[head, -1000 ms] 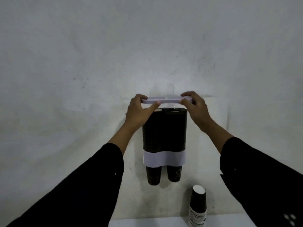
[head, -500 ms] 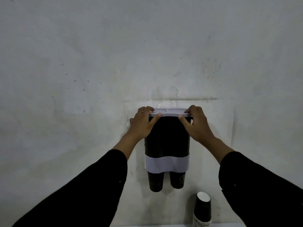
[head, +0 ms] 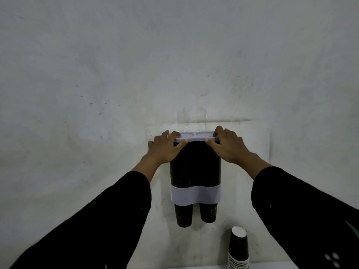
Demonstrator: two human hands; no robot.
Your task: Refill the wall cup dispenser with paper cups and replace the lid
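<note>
A wall-mounted cup dispenser point(head: 195, 167) hangs on the pale, scuffed wall point(head: 116, 74), its dark twin-column body wrapped low down by a white band point(head: 195, 195). Below that band the bottoms of two black paper cups poke out side by side: the left dispensed cup point(head: 183, 215) hangs a little lower than the right dispensed cup point(head: 208, 212), which carries a faint pale logo. The white lid point(head: 196, 137) lies flat across the dispenser's top edge, with two shallow round recesses showing on its upper face. The left hand point(head: 165, 147) grips the lid's left end, its fingers point(head: 173, 134) curled over the top and the thumb pressed against the front edge, so the hand is closed around the lid. The right hand point(head: 228, 146) mirrors it on the right end, fingers over the top and thumb against the front edge, likewise clamped on the lid. Both forearms come up from the bottom corners in black sleeves: the left sleeve point(head: 101, 220) and the right sleeve point(head: 303, 214). Down to the right of the dispenser, well below the hands, a spare stack of black paper cups point(head: 238, 249) stands upside down, white base uppermost, on the pale counter point(head: 194, 267) whose edge just shows at the bottom.
</note>
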